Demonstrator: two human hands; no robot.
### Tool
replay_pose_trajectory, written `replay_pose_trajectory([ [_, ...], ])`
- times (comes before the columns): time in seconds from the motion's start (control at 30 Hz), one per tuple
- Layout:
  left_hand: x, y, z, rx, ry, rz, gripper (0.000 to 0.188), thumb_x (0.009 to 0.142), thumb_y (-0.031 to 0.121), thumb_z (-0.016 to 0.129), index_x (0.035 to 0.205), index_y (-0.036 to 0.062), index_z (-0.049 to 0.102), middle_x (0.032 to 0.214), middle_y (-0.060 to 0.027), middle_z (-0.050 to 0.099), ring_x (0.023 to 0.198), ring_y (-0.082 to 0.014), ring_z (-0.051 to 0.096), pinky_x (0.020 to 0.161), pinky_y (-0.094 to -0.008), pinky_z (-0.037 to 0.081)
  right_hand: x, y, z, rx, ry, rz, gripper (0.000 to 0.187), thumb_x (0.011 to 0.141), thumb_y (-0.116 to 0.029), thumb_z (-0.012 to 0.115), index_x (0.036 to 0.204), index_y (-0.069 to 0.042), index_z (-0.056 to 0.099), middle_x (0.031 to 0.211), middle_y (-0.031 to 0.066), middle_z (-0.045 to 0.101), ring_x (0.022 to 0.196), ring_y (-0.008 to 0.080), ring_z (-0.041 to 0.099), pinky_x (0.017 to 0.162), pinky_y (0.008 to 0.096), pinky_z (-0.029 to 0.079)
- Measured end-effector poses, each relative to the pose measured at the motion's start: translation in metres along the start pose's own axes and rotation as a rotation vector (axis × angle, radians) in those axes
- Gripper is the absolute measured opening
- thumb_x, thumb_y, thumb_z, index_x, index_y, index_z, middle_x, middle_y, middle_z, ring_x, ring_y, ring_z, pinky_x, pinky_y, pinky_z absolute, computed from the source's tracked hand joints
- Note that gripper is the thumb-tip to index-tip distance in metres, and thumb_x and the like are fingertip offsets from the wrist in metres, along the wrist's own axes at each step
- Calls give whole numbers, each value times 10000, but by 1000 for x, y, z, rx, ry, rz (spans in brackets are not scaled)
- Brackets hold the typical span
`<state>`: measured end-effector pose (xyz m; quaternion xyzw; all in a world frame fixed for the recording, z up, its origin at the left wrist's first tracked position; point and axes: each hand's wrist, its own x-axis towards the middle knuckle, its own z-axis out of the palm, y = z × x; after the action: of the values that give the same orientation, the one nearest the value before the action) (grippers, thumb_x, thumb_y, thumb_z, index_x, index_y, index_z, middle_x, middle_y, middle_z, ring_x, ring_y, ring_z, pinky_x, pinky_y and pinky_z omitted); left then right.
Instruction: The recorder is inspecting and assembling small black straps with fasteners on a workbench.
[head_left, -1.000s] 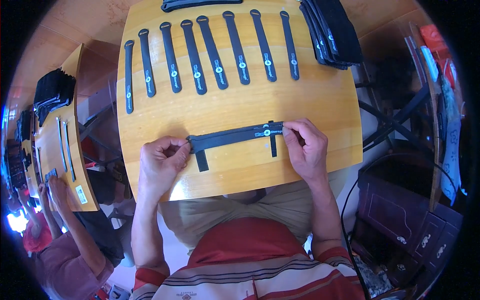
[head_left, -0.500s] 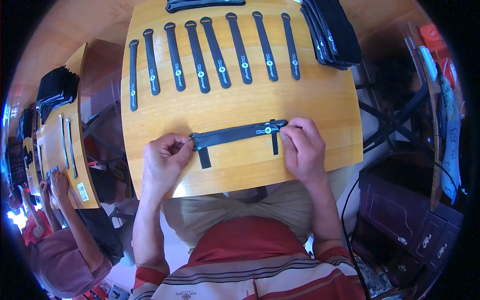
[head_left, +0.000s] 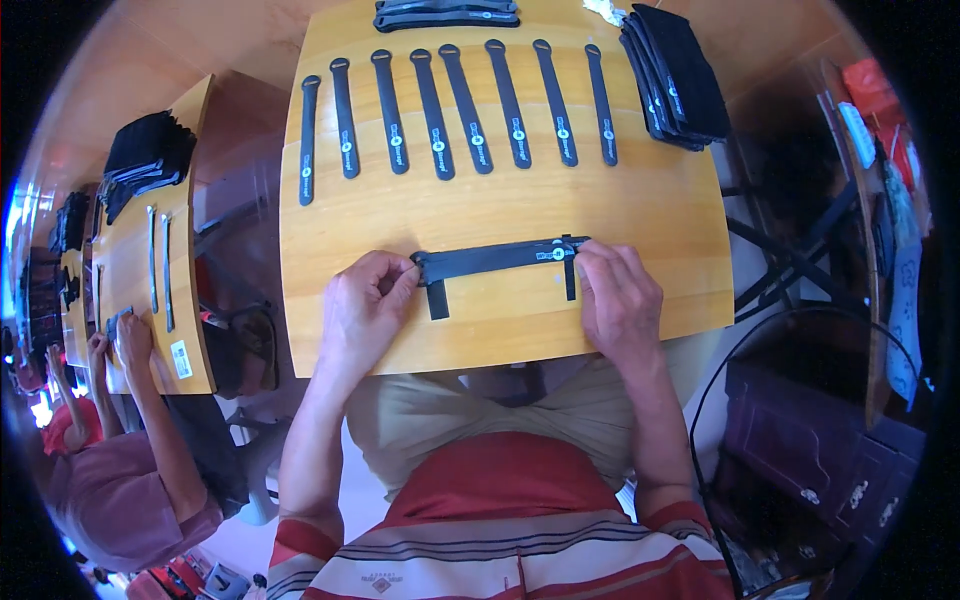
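Note:
A black strap with white print near its right end lies across the near part of the table, apparently in two layers. My left hand pinches its left end between thumb and fingers. At the other end, the closed fingers of my right hand grip the strap and cover part of its tip. Two short black strips run crosswise under it: a wider one beside my left hand and a narrower one by my right. Beyond my hands lies a row of several similar straps with slotted far ends.
A wooden table carries a black strap pile at far right and another strap stack at the back. Left, a co-worker's hands work at a second table. A dark cabinet stands at right.
The view has shifted, so the table sits farther right in it. The strap's two layers look more closely lined up, and my right fingers cover more of its tip. Both hands keep their hold.

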<state>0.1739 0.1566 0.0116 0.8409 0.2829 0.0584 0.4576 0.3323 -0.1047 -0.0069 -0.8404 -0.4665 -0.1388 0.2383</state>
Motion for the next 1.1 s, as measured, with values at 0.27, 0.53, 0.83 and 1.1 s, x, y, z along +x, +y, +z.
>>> replay_pose_trajectory([
  [0.27, -10, 3, 12, 296, 164, 368, 40, 933, 39, 676, 961, 17, 660, 910, -164, 682, 794, -381, 687, 670, -429, 543, 4, -7, -2, -11, 28, -6, 217, 805, 26, 626, 1015, -28, 629, 1055, 108, 709, 924, 292, 663, 760, 395, 571],
  [0.53, -16, 1, 22, 422, 238, 484, 66, 908, 29, 662, 970, 53, 659, 982, -123, 682, 876, -347, 690, 689, -450, 556, -1, -10, -2, -22, 55, 2, 216, 797, 28, 632, 1004, -34, 625, 1063, 108, 706, 946, 289, 669, 769, 393, 577],
  [0.83, -18, -2, 18, 422, 224, 575, 107, 904, 29, 647, 1006, 46, 673, 1143, -119, 720, 1024, -353, 680, 853, -453, 563, -4, -11, 1, -35, 66, 25, 183, 835, -14, 638, 1016, -30, 612, 1019, 113, 702, 970, 308, 667, 772, 429, 571],
  [1.1, -18, -7, 11, 273, 225, 570, 166, 886, 17, 696, 1052, 26, 702, 1071, -128, 742, 1024, -365, 668, 921, -447, 534, 13, -45, -22, -189, 169, -86, 300, 869, -88, 717, 1162, -52, 663, 1135, 126, 677, 1007, 330, 657, 879, 453, 540],
])
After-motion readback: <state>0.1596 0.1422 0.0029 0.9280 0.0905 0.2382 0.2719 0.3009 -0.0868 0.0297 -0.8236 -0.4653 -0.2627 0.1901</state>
